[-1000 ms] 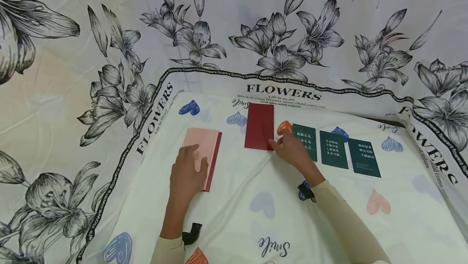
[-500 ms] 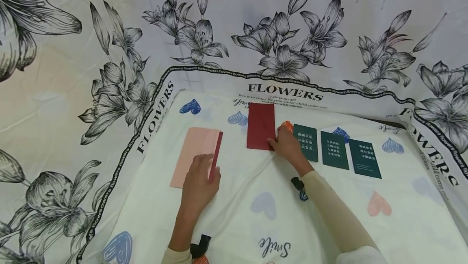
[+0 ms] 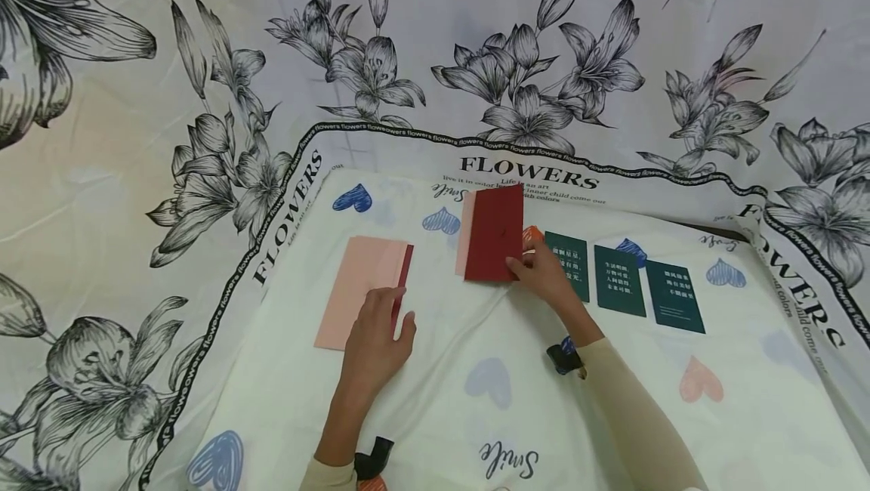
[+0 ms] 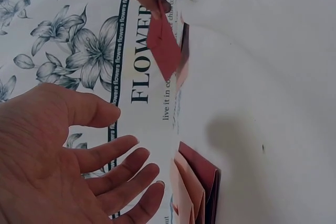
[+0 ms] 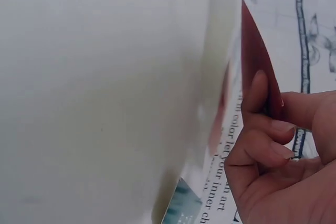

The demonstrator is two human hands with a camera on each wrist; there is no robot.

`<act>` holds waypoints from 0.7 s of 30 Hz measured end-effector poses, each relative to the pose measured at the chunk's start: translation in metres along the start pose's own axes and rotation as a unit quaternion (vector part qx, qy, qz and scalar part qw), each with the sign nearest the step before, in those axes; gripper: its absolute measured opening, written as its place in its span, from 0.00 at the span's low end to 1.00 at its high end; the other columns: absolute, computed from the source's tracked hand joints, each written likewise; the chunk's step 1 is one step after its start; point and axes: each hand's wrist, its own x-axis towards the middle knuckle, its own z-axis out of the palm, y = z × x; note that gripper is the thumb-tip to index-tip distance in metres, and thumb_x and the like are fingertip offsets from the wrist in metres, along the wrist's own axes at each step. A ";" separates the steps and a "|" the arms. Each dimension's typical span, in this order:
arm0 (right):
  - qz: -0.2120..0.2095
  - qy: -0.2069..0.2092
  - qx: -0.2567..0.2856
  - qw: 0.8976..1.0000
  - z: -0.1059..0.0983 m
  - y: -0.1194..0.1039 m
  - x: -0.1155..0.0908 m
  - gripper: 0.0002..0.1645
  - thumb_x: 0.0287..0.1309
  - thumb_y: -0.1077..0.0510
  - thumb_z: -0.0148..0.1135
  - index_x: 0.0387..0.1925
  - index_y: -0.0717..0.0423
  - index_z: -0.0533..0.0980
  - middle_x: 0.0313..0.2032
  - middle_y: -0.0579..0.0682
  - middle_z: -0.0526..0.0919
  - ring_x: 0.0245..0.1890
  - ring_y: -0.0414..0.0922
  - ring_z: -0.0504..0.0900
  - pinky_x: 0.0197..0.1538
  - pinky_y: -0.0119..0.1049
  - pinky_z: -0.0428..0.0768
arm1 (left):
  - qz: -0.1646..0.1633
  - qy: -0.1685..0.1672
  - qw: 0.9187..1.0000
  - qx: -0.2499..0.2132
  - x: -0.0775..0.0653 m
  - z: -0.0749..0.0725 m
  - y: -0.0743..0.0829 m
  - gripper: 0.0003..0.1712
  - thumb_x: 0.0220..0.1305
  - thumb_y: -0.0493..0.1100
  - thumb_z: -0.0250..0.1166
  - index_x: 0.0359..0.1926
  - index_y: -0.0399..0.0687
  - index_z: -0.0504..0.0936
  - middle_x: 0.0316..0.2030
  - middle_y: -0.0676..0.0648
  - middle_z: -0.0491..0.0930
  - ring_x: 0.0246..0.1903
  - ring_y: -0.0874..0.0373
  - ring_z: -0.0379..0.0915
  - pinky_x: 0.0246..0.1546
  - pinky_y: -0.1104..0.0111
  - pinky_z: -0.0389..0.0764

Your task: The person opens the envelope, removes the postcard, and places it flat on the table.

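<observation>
The right hand (image 3: pixel 546 275) pinches the dark-red rectangular paper card (image 3: pixel 495 233), its long axis reaching forward on that hand's left, while the loosely spread left hand (image 3: pixel 377 334) is farther from it

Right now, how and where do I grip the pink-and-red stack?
I'd pinch the stack by its right long edge, coming from the right, where a red strip sticks past the pink. The left wrist view shows layers splayed, so left fingers should take all.
</observation>
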 end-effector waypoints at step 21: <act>-0.051 -0.028 0.166 0.984 -0.007 -0.034 -0.118 0.27 0.73 0.58 0.66 0.63 0.59 0.63 0.54 0.60 0.88 0.43 0.51 0.91 0.44 0.38 0.87 | -0.027 -0.149 0.971 -0.187 0.004 0.032 0.043 0.30 0.81 0.61 0.55 0.75 0.54 0.70 0.61 0.54 0.80 0.61 0.56 0.78 0.56 0.51 0.81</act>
